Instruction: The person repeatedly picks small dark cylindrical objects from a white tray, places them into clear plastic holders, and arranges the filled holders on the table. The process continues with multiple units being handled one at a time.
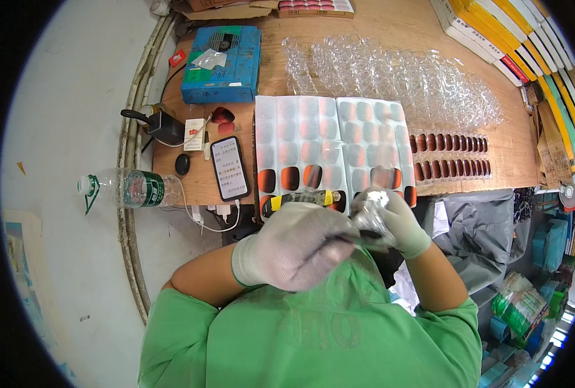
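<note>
Both my hands wear white knit gloves and meet in front of my chest, at the near edge of a box of tinted lenses (289, 177). My right hand (400, 226) is closed on a crumpled clear plastic piece (376, 212), and something dark shows at its lower end. My left hand (300, 249) is closed, thumb and fingers together beside that plastic; blur hides what they pinch. Translucent white sheets (297, 123) cover most of the red-and-black lenses. Across the box's near rows lies a black-and-yellow cylindrical object (303, 200), just beyond my left hand.
Clear plastic trays (391, 74) spread behind the box. Rows of dark red lenses (452, 155) stand to the right. On the left are a phone (231, 168) with a cable, a blue box (222, 64), a cigarette pack (195, 134) and a plastic bottle (129, 187).
</note>
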Demonstrator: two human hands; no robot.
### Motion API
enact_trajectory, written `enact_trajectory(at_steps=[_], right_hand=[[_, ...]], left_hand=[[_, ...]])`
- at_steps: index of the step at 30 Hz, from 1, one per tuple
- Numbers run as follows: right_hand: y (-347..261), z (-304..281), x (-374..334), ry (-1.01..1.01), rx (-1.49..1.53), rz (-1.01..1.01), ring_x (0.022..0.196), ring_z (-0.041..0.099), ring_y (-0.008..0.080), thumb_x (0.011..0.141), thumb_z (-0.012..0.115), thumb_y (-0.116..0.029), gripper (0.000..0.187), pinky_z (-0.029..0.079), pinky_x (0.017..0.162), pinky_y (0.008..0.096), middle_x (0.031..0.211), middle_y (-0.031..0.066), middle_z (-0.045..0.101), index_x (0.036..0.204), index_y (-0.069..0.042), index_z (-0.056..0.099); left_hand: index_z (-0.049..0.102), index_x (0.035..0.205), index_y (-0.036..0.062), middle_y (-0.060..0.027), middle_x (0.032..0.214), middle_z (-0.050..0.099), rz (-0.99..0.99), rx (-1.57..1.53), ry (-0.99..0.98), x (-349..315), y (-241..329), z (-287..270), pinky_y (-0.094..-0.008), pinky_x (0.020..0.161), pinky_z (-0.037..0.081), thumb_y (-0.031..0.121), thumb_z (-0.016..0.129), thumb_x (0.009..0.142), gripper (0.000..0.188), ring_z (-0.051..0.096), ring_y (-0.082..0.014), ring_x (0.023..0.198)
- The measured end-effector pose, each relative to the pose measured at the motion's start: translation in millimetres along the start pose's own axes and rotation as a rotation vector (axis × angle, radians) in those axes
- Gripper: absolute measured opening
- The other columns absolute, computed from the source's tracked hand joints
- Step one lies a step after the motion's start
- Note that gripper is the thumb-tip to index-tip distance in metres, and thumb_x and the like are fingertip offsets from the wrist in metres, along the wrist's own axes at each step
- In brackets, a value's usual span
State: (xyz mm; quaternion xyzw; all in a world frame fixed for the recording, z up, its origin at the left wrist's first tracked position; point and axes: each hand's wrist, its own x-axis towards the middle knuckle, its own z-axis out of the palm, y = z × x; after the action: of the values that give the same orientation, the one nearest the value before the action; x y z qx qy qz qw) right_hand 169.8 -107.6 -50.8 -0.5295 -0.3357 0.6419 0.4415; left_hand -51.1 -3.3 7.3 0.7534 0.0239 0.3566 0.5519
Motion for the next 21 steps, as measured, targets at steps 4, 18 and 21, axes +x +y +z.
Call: enact_trajectory(at_steps=[4, 18, 21], right_hand=[[-19.4, 20.8, -26.3, 0.037, 0.163, -0.336, 0.089, 0.059, 0.0128, 0.091, 0.064, -0.012, 0.039, 0.051, 0.082, 0.0298, 0.107, 0.0065, 0.062, 0.125, 0.004, 0.055], [-41.2, 32.3, -16.3, -0.024, -0.428, -0.573, 0.073, 0.066, 0.0244, 0.081, 0.08, -0.012, 0.021, 0.052, 0.067, 0.0317, 0.089, 0.0157, 0.067, 0.089, 0.003, 0.068], [-31.2, 32.2, -13.3, 0.072, -0.317, -0.59, 0.073, 0.065, 0.0229, 0.082, 0.077, -0.008, 0.018, 0.051, 0.066, 0.0317, 0.091, 0.016, 0.067, 0.09, 0.004, 0.068]], left_hand=[[0.059, 0.104, -0.0016, -0.0163, 0.07, 0.061, -0.261, 0.193, 0.076, -5.6, -15.9, 13.1, -0.0432, 0.054, 0.049, 0.01, 0.064, 0.093, 0.017, 0.063, -0.0359, 0.059], [0.057, 0.116, -0.0036, -0.0158, 0.081, 0.067, -0.174, 0.251, -0.243, -42.3, -16.6, -10.7, -0.0416, 0.06, 0.053, 0.016, 0.055, 0.1, 0.026, 0.067, -0.0333, 0.066], [0.055, 0.117, -0.0044, -0.0143, 0.082, 0.07, -0.207, 0.288, -0.247, -28.9, -15.6, -14.8, -0.0397, 0.061, 0.055, 0.018, 0.049, 0.103, 0.027, 0.069, -0.031, 0.066]])
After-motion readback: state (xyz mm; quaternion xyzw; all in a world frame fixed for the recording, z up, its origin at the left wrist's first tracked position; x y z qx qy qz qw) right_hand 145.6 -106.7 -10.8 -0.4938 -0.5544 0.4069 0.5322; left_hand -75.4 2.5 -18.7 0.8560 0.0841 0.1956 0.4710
